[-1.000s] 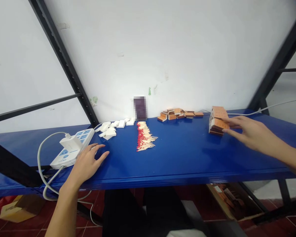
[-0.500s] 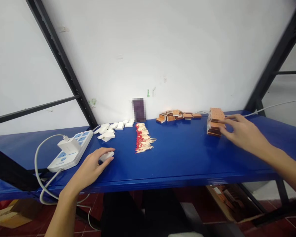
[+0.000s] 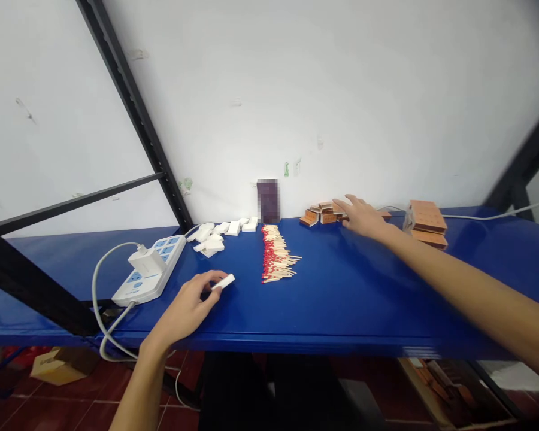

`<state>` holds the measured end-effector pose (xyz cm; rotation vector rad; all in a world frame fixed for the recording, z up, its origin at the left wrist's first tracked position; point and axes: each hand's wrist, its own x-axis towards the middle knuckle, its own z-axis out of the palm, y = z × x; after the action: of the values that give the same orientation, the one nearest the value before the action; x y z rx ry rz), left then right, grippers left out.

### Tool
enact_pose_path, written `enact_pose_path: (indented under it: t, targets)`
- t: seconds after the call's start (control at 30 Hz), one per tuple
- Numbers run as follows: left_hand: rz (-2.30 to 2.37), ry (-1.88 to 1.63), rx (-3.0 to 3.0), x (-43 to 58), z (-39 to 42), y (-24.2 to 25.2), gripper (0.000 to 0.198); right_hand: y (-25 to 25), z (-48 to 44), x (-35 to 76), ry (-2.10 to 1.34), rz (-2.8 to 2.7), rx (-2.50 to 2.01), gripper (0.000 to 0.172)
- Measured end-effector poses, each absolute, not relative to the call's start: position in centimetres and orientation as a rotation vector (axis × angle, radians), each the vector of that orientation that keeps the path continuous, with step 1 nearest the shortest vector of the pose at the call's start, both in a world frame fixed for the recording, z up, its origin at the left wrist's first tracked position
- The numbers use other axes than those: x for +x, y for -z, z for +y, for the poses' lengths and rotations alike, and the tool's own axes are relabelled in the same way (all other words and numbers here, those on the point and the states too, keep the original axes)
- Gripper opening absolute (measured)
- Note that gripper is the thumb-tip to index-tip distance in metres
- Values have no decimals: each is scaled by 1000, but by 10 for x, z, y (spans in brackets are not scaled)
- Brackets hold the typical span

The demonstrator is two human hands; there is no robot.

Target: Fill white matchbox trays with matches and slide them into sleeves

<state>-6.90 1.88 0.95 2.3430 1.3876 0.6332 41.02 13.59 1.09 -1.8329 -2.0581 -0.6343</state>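
My left hand [image 3: 189, 305] pinches a small white matchbox tray [image 3: 225, 281] between thumb and fingers, just above the shelf at the front left. Farther back, my right hand [image 3: 363, 216] reaches over a loose pile of orange-brown matchbox sleeves [image 3: 329, 218]. Its fingers are stretched out and apart, with the tips at the pile's right part; whether they touch a sleeve I cannot tell. A heap of red-tipped matches [image 3: 278, 257] lies between the two hands. More white trays [image 3: 211, 244] are scattered at the back left.
A taller stack of matchbox sleeves [image 3: 426, 216] stands on the blue shelf [image 3: 332, 305] at the right. A power strip [image 3: 148, 275] with a plugged-in charger and cable lies at the left. Behind the matches, a blurred dark item [image 3: 268, 200] leans against the wall.
My right hand has left the tall stack and moved left to the loose sleeve pile. The left hand has shifted slightly, still holding the white tray. The view has turned a little.
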Motion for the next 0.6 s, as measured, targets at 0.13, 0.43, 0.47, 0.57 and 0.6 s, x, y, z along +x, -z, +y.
enact_pose_path:
  t: [0.13, 0.43, 0.47, 0.57, 0.6]
  targets:
    - [1220, -678, 2284, -50, 9, -13, 31, 5, 160, 414, 652, -2046, -1782, 42]
    - [1226, -729, 2331, -15, 4, -1, 29, 7, 123, 400, 731, -2037, -1527, 38]
    - [1248, -722, 2333, -14, 3, -2, 30, 8, 109, 391, 707, -2086, -1412, 38]
    - [1315, -652, 2322, -18, 1, -4, 30, 15, 71, 359, 579, -2243, -1193, 38]
    - [1329, -608, 2322, -20, 0, -6, 30, 17, 62, 350, 539, -2278, -1177, 39]
